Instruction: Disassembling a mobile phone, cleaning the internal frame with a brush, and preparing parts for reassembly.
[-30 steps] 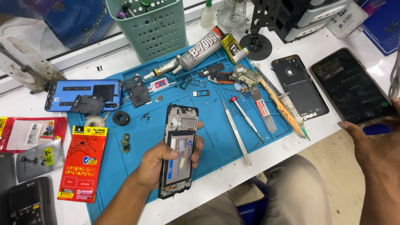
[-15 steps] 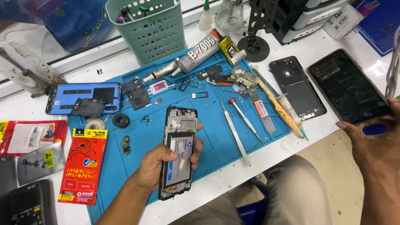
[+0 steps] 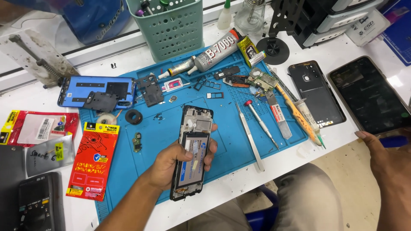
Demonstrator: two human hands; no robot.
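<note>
Opened phone point(image 3: 192, 154): over the blue mat point(image 3: 231, 141), long axis running away from the person, gripped across its width by left hand point(image 3: 171, 164), fingers wrapped around both edges. Right hand point(image 3: 387, 160): well apart at the table edge, beside a dark phone point(image 3: 368, 94); finger state cannot be told.

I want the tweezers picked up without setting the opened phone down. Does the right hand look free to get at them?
Probably yes. The right hand holds nothing, and the tweezers lie bare on the blue mat with nothing on top; the left hand grips the opened phone beside them.
</note>
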